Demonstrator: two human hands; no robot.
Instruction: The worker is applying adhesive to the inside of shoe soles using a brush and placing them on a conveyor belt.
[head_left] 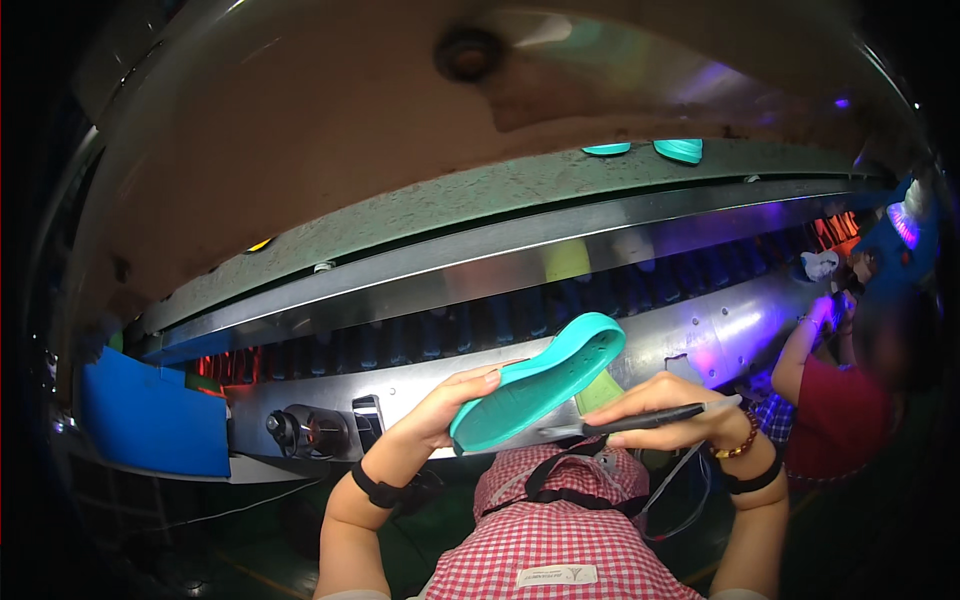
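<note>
A teal shoe sole (pixel 540 385) with a raised rim is tilted in front of me, its hollow inside facing up toward me. My left hand (pixel 455 402) is closed round its left edge, with the thumb along the rim. In my right hand (pixel 665 405) is a slim black-handled brush (pixel 650 418), gripped between the fingers and thumb. Its pale tip points left, close to the sole's lower edge; whether it touches, I cannot tell. A light green patch (pixel 600 392) shows on the bench just behind my right fingers.
A dark see-through jar (pixel 322 432) stands on the metal bench (pixel 270 400) at left, near a blue panel (pixel 150 415). Dark rollers (pixel 450 335) run behind the bench. More teal soles (pixel 680 151) lie on the upper belt. A co-worker in red (pixel 840 415) works at right under purple light.
</note>
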